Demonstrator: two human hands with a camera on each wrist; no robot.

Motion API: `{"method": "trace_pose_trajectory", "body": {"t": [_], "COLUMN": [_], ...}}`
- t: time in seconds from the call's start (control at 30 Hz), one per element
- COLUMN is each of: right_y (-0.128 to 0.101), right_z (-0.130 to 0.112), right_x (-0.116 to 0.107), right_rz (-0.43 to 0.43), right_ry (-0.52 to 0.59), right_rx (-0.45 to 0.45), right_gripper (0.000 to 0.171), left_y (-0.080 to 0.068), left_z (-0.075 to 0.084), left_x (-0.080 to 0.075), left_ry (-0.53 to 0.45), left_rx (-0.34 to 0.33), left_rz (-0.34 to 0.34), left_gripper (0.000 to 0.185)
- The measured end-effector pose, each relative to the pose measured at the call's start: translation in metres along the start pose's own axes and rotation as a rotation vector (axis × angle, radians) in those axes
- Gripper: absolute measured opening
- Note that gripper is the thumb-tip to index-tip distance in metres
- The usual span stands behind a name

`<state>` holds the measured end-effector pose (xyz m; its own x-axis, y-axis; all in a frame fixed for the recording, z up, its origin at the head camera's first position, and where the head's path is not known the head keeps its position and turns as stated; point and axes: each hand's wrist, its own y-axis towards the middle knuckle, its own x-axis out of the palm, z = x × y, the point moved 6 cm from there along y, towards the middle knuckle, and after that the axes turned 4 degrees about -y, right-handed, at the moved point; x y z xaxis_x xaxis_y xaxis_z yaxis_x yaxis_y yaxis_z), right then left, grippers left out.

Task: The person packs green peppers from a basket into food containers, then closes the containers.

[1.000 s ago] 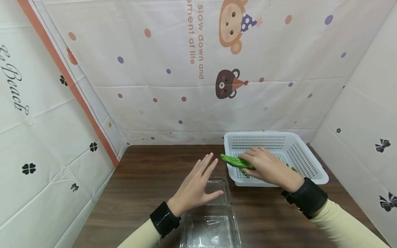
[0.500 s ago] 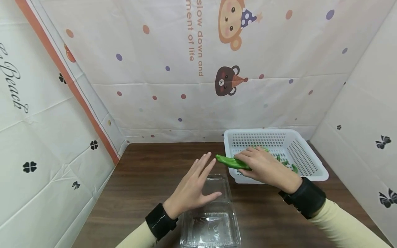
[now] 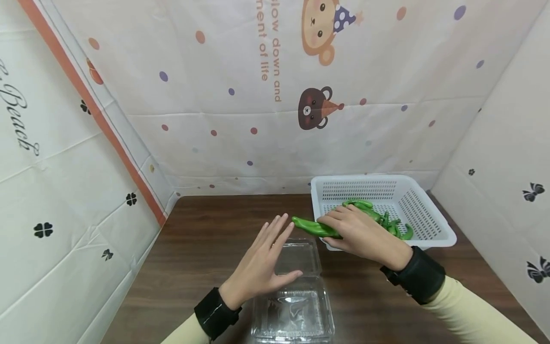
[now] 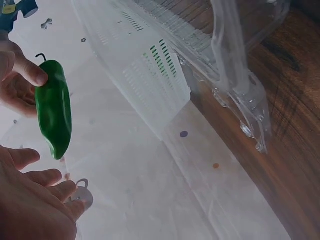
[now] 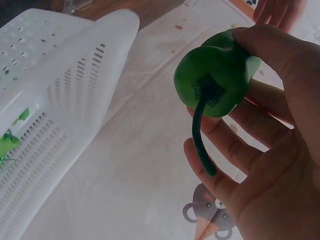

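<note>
A long green pepper (image 3: 313, 227) with a thin curved stem is gripped near its stem end by my right hand (image 3: 365, 234), over the front left of the white basket. In the right wrist view, the thumb and fingers hold the pepper (image 5: 215, 75), and its stem points toward the camera. My left hand (image 3: 258, 267) hovers over the clear plastic box with fingers straight, holding nothing. Its fingertips are close to the pepper's tip. The clear hinged box (image 3: 296, 310) lies opened on the table, its far half partly behind the left hand.
The white slotted basket (image 3: 421, 210) stands at the back right with several more green peppers (image 3: 393, 227) in it. A brown wooden table (image 3: 206, 234) carries everything. Printed cloth (image 3: 215, 95) hangs behind and at both sides.
My right hand has moved left with the pepper, bringing its tip toward the left hand. More peppers in the basket now show. My left hand has shifted slightly left.
</note>
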<state>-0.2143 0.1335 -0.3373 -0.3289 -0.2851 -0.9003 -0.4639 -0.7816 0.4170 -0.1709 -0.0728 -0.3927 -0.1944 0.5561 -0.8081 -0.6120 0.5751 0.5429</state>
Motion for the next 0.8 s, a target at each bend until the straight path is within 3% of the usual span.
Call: {"method": "trace_pose_trajectory", "body": {"t": [0.8], "right_y": [0.003], "right_z": [-0.027], "right_x": [0.015], "right_rz": [-0.058], "right_ry": [0.088], "right_rx": [-0.012], "right_gripper": [0.041], "left_y": [-0.028], "left_z": [-0.003], "left_x": [-0.010], "left_ry": [-0.013], "left_rx": [-0.043], "left_rz": [-0.048], "left_gripper": [0.107]}}
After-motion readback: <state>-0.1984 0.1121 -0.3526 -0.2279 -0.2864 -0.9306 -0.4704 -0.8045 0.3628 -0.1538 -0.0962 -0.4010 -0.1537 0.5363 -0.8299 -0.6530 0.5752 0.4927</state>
